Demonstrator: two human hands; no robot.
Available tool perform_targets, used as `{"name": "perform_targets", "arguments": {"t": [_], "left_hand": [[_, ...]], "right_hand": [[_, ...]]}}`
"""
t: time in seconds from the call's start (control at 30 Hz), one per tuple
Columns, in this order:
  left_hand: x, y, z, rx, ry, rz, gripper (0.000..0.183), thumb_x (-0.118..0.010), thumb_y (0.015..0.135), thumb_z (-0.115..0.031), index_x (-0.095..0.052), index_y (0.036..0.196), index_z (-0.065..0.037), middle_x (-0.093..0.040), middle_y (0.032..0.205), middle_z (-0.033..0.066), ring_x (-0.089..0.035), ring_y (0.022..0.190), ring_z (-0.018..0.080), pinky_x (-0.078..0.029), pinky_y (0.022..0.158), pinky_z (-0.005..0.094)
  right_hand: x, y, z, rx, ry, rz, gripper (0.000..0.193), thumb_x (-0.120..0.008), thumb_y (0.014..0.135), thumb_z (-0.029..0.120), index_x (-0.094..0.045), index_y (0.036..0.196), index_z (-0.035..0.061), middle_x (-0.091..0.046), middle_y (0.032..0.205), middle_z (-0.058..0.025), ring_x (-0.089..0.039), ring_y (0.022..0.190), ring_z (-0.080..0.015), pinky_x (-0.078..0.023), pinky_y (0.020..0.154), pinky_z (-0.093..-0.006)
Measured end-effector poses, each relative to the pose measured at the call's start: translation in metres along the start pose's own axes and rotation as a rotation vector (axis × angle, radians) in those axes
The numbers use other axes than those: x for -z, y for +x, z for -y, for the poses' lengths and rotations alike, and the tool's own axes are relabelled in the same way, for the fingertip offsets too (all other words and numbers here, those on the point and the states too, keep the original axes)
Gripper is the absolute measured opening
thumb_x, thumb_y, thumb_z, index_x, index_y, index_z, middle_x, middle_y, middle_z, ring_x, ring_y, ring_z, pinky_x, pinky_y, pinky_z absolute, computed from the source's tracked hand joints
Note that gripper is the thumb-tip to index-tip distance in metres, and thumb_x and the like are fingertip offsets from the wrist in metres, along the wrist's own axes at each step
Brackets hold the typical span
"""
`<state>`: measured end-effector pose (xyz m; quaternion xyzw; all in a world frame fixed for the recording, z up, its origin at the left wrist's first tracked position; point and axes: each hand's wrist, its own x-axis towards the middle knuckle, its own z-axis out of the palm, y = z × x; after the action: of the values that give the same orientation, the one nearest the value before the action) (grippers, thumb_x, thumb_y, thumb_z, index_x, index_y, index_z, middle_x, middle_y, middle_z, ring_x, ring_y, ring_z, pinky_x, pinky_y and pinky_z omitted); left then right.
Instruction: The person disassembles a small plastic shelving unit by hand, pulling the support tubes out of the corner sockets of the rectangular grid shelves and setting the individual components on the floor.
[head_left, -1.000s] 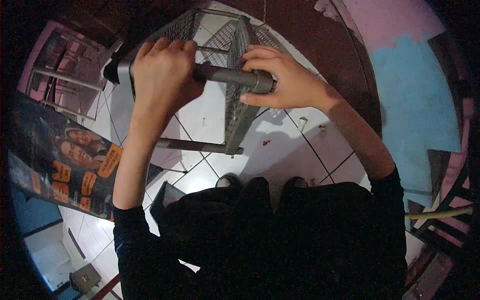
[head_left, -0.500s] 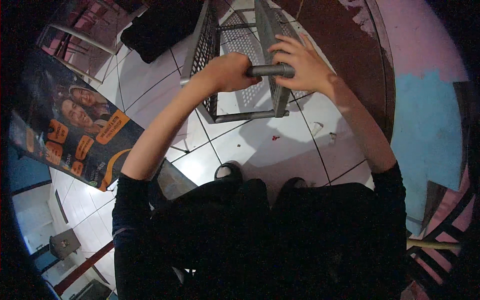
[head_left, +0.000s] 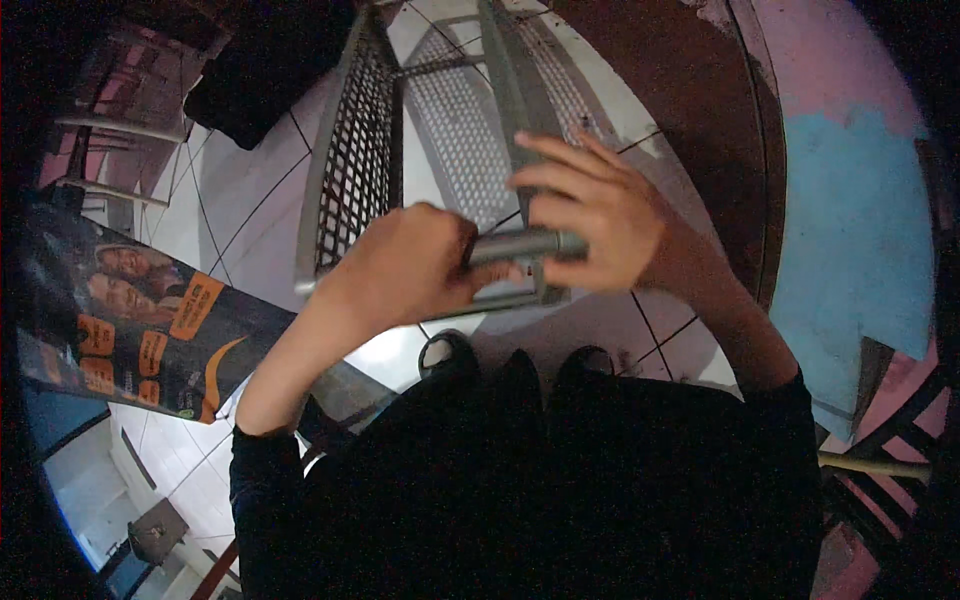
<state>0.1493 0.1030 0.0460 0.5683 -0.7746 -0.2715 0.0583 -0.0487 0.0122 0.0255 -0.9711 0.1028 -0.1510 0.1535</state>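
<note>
A grey plastic rack [head_left: 352, 150] with perforated, grid-like panels stands on the floor before me. A round grey tube [head_left: 515, 244] crosses at its near end. My left hand [head_left: 415, 255] is wrapped round the left part of this tube, hiding its left end. My right hand [head_left: 605, 215] lies against the tube's right end and the right side panel [head_left: 512, 90], its fingers stretched out and apart over the panel's edge; it is slightly smeared by motion. Below the tube, a lower crossbar [head_left: 490, 303] of the rack shows in part.
On the left lies a dark printed banner [head_left: 150, 320] with orange patches. A black object [head_left: 262, 75] stands at the back left. White floor tiles [head_left: 262, 215] spread around the rack. A brown strip [head_left: 715, 150] and a pink and blue wall [head_left: 850, 220] run along the right. My feet [head_left: 445, 355] are close below the rack.
The rack has come nearer to me and a little left, with both hands moving along with it. My left hand stays closed on the tube; my right hand stays at its right end.
</note>
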Motion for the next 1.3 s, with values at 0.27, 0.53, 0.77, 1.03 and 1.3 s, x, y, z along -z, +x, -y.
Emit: {"name": "perform_targets", "arguments": {"t": [0.27, 0.53, 0.77, 1.03, 1.3], "left_hand": [[0.016, -0.033, -0.027, -0.049, -0.103, 0.209, 0.027, -0.064, 0.073, -0.028, -0.058, 0.071, -0.002, -0.053, 0.053, 0.0153, -0.056, 0.049, 0.0307, -0.044, 0.044, 0.0364], [0.018, -0.060, -0.025, -0.084, -0.258, 0.434, 0.017, -0.063, 0.067, -0.017, -0.057, 0.077, -0.004, -0.058, 0.064, 0.0140, -0.059, 0.056, 0.0269, -0.048, 0.051, 0.0361], [0.016, -0.001, -0.001, -0.029, -0.028, 0.035, 0.018, -0.066, 0.068, -0.020, -0.062, 0.071, -0.003, -0.056, 0.054, 0.0128, -0.056, 0.048, 0.0245, -0.045, 0.048, 0.0344], [0.043, 0.017, -0.006, 0.054, 0.026, 0.019, 0.041, -0.060, 0.075, -0.043, -0.063, 0.071, -0.002, -0.052, 0.049, 0.0121, -0.054, 0.045, 0.0265, -0.043, 0.047, 0.0350], [0.077, 0.050, -0.011, -0.029, 0.253, -0.365, 0.042, -0.061, 0.074, -0.042, -0.061, 0.085, -0.002, -0.056, 0.063, 0.0175, -0.057, 0.061, 0.0323, -0.044, 0.058, 0.0393]], "right_hand": [[0.026, -0.016, 0.052, -0.110, 0.176, 0.189, 0.030, -0.069, 0.062, 0.028, -0.053, 0.074, 0.0062, -0.050, 0.109, -0.0100, -0.035, 0.119, -0.0319, -0.021, 0.099, -0.0549], [0.016, -0.038, 0.028, -0.054, 0.360, 0.247, 0.033, -0.063, 0.069, 0.027, -0.054, 0.092, 0.0050, -0.045, 0.114, -0.0137, -0.037, 0.116, -0.0323, -0.027, 0.096, -0.0527], [0.029, -0.036, 0.008, -0.164, 0.259, 0.109, 0.052, -0.062, 0.070, 0.026, -0.048, 0.113, 0.0010, -0.038, 0.125, -0.0160, -0.035, 0.117, -0.0346, -0.027, 0.099, -0.0436], [-0.023, -0.068, -0.029, -0.348, 0.527, -0.799, 0.081, -0.066, 0.065, 0.035, -0.027, 0.128, 0.0011, -0.037, 0.123, -0.0202, -0.034, 0.118, -0.0300, -0.028, 0.097, -0.0451], [-0.039, -0.055, 0.009, 0.004, -0.465, -0.303, 0.048, -0.068, 0.064, 0.044, -0.057, 0.105, 0.0215, -0.037, 0.122, -0.0102, -0.029, 0.118, -0.0362, -0.022, 0.095, -0.0550]]}}
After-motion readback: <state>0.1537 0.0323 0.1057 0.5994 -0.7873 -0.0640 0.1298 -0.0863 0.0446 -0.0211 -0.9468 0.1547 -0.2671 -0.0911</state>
